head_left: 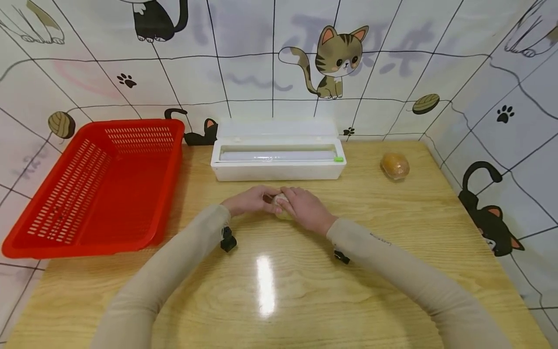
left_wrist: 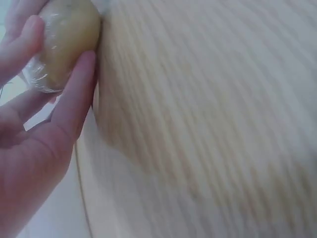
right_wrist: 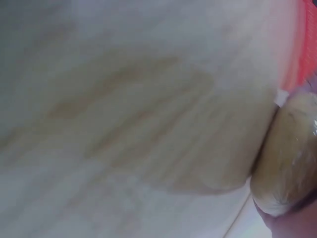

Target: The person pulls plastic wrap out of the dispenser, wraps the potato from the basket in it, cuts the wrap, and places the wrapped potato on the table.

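A yellowish potato (left_wrist: 77, 29) in clear cling film is between both hands, low over the wooden table. My left hand (head_left: 248, 200) holds it from the left, the thumb and fingers bent around its side in the left wrist view. From the right, my right hand (head_left: 308, 209) grips the same potato, its fingers over the top and mostly hiding it in the head view. The right wrist view shows the film-covered potato (right_wrist: 286, 158) at its right edge, with only a little of that hand visible. Just behind the hands is a white cling film box (head_left: 279, 172), lid raised.
A film roll (head_left: 279, 155) lies inside the box, near a green slider (head_left: 338, 159). To the left stands a red plastic basket (head_left: 148, 232). A wrapped orange-yellow round item (head_left: 395, 166) sits at the back right. Cat-patterned sheeting (head_left: 244, 77) borders the table (head_left: 314, 300).
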`<action>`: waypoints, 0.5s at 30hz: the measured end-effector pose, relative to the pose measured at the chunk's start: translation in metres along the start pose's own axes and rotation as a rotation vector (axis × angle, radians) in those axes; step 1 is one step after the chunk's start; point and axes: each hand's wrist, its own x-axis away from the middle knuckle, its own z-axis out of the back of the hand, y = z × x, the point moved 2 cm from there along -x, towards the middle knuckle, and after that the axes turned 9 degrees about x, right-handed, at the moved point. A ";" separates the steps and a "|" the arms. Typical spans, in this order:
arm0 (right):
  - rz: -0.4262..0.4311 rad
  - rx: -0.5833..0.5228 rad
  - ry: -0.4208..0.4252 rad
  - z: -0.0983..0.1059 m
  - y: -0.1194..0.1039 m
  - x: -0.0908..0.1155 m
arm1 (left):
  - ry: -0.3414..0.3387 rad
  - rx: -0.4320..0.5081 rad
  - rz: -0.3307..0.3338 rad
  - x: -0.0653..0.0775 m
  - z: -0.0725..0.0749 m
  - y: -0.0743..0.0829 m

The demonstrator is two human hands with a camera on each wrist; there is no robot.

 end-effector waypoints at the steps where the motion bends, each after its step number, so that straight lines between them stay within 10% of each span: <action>1: -0.008 -0.038 -0.007 0.002 0.001 -0.002 | 0.006 -0.025 -0.006 0.001 0.000 0.000; 10: -0.263 -0.502 -0.286 0.039 0.011 -0.012 | 0.180 -0.254 -0.272 0.012 -0.019 0.010; 15: -0.036 -0.330 -0.194 0.050 0.005 -0.008 | 0.365 -0.206 -0.062 0.017 -0.012 0.009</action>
